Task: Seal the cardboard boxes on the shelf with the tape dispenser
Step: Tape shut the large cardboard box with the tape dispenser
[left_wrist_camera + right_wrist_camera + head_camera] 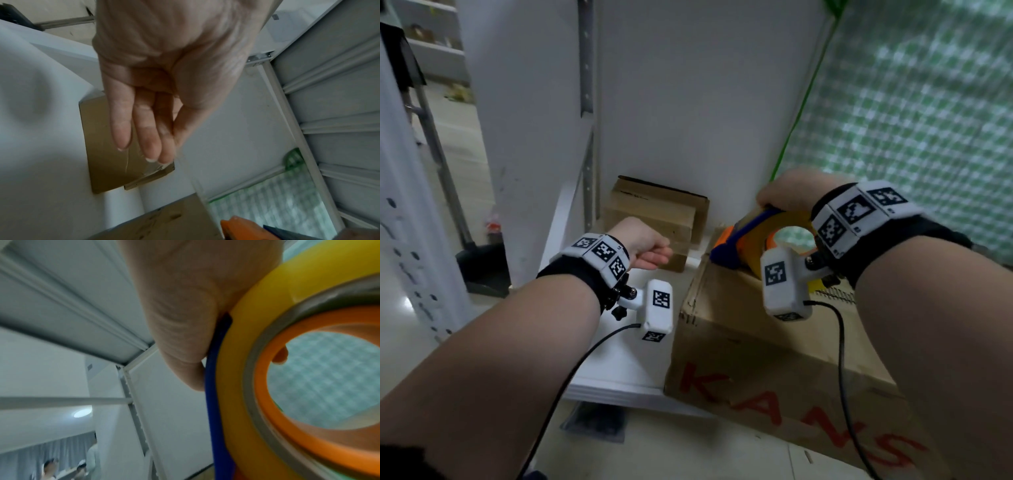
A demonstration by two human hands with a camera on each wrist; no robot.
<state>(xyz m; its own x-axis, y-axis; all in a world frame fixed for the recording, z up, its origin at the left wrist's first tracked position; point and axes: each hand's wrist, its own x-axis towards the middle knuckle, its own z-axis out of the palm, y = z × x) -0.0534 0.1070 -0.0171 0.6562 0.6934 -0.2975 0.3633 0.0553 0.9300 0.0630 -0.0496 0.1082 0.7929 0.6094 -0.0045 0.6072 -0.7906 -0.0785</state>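
My right hand (791,193) grips a tape dispenser (750,240) with a blue frame, an orange hub and a yellowish tape roll (242,353). It sits on the far top edge of a large cardboard box (756,346) with red letters, at the shelf's right. A small cardboard box (654,212) stands at the back of the white shelf (619,363), with clear tape on its corner (156,167). My left hand (647,246) hovers open just in front of the small box, fingers straight (148,129), holding nothing.
A white back panel (705,102) and a perforated grey upright (587,137) bound the shelf. A green checked net (928,120) hangs at the right. A dark dustpan (482,270) stands on the floor to the left. People are seen far off in the right wrist view (51,469).
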